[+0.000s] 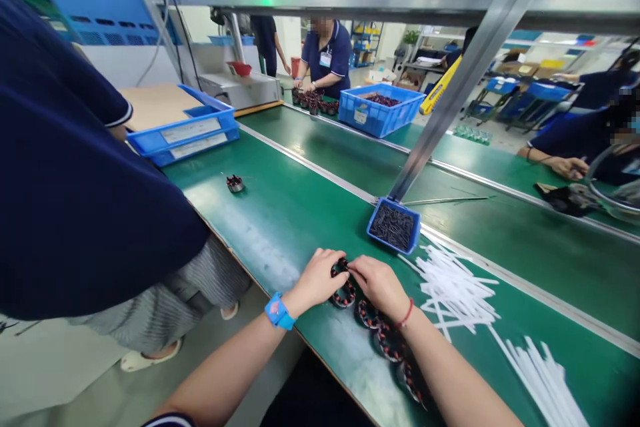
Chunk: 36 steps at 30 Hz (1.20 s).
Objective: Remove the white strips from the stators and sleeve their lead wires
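My left hand (320, 273) is closed round a small motor stator (339, 269), a ring with black and reddish windings. Fingers and thumb of that hand wrap its sides. At its right rim my right hand (377, 283) pinches with thumb and forefinger; what lies between them is too small to make out. Just below the held ring, another stator (344, 296) rests on the green bench. More stators (389, 343) stand in a row towards me, partly hidden under my right wrist and forearm.
Beyond my hands is a blue bin (394, 227) of short black tubes. White strips (455, 287) lie piled at the right. A lone stator (235, 183) sits farther left, near blue trays (200, 133). A metal post (450, 87) slants overhead. A person (85, 160) stands at the left.
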### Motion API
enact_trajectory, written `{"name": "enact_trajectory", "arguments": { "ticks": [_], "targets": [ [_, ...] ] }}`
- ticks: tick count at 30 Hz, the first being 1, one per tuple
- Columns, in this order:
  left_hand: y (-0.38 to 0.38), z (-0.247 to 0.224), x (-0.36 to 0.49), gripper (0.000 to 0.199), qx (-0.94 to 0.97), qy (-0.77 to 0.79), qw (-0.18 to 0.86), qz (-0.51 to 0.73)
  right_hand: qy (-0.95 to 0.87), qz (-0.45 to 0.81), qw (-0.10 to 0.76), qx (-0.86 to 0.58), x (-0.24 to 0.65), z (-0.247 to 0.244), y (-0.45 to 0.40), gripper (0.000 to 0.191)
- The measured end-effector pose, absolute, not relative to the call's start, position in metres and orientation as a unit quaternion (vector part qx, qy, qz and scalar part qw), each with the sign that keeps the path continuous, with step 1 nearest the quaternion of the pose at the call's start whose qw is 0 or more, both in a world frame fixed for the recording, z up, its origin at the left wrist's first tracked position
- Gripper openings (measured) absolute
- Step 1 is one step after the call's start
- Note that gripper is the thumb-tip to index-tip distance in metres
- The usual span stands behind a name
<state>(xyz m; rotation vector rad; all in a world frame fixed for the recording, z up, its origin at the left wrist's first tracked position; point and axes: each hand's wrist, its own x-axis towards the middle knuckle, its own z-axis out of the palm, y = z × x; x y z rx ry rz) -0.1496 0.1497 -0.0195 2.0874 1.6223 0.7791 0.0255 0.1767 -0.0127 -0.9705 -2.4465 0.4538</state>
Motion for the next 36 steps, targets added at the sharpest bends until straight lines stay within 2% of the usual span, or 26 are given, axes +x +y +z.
{"name": "enact_trajectory", "arguments": {
  "ticks": [4,7,10,15,17,21,24,28,31,34,36],
  "targets": [
    [0.144,-0.019,-0.15,0.044,0.734,0.584,0.208,0.278,-0.89,0.184,0.23,-0.349,0.028,-0.01,0.173,0.022],
    [0.138,-0.018,-0.153,0.05,0.727,0.583,0.234,0.279,-0.856,0.272,0.245,-0.364,0.032,-0.009,0.175,0.02],
    [0.134,-0.018,-0.156,0.049,0.723,0.575,0.259,0.281,-0.817,0.337,0.251,-0.395,0.034,-0.013,0.179,0.019],
    [0.132,-0.017,-0.156,0.045,0.715,0.575,0.27,0.292,-0.816,0.346,0.231,-0.401,0.029,-0.011,0.18,0.017],
    [0.133,-0.016,-0.155,0.044,0.717,0.572,0.27,0.293,-0.849,0.294,0.211,-0.385,0.026,-0.005,0.178,0.016],
    [0.134,-0.017,-0.157,0.044,0.725,0.561,0.275,0.291,-0.929,0.095,0.114,-0.338,0.022,0.006,0.176,0.022],
    [0.134,-0.017,-0.157,0.045,0.721,0.563,0.278,0.291,-0.942,0.054,0.082,-0.322,0.023,0.007,0.174,0.027],
    [0.133,-0.018,-0.157,0.046,0.715,0.567,0.284,0.296,-0.933,0.099,0.09,-0.334,0.028,0.006,0.167,0.027],
    [0.134,-0.019,-0.157,0.045,0.714,0.561,0.29,0.303,-0.908,0.19,0.108,-0.357,0.033,0.01,0.167,0.026],
    [0.133,-0.021,-0.158,0.047,0.715,0.549,0.301,0.31,-0.834,0.285,0.183,-0.436,0.042,0.021,0.183,0.032],
    [0.13,-0.021,-0.158,0.05,0.716,0.544,0.303,0.316,-0.792,0.234,0.213,-0.523,0.051,0.029,0.203,0.037]
  ]
}}
